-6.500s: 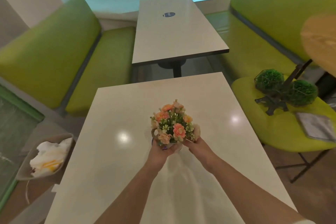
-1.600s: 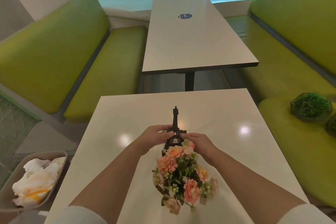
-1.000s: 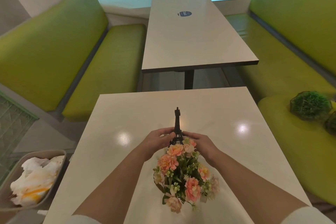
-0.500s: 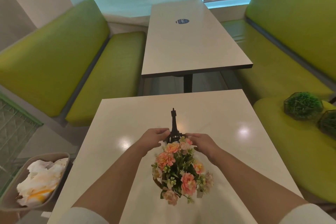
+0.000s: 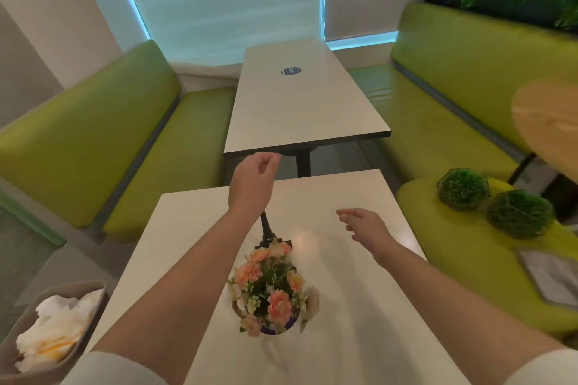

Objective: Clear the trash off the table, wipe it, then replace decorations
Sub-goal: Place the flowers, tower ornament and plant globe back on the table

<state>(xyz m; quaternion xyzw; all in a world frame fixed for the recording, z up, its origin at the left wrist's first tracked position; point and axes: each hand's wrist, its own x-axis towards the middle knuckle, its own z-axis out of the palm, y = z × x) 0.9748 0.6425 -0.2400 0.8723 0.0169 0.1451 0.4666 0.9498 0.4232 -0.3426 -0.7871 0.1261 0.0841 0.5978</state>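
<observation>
A pot of pink and orange flowers (image 5: 272,287) stands on the white table (image 5: 353,316). Just behind it stands a small black tower figure (image 5: 266,229), its top hidden by my left wrist. My left hand (image 5: 252,183) hovers above the tower with loosely curled fingers and holds nothing. My right hand (image 5: 364,226) floats over the table to the right, fingers relaxed and empty. Two green moss balls (image 5: 462,188) in wire frames sit on the green stool (image 5: 469,259) at the right, with a folded grey cloth (image 5: 553,278) beside them.
A bin (image 5: 47,331) with crumpled white trash stands on the floor at the lower left. A second white table (image 5: 300,100) stands ahead between green benches (image 5: 93,141). A round wooden table (image 5: 550,122) is at the right edge.
Both hands have let go of the black tower and lifted away; the left rose above it, the right swung out to the right. The tower now stands alone behind the flowers.
</observation>
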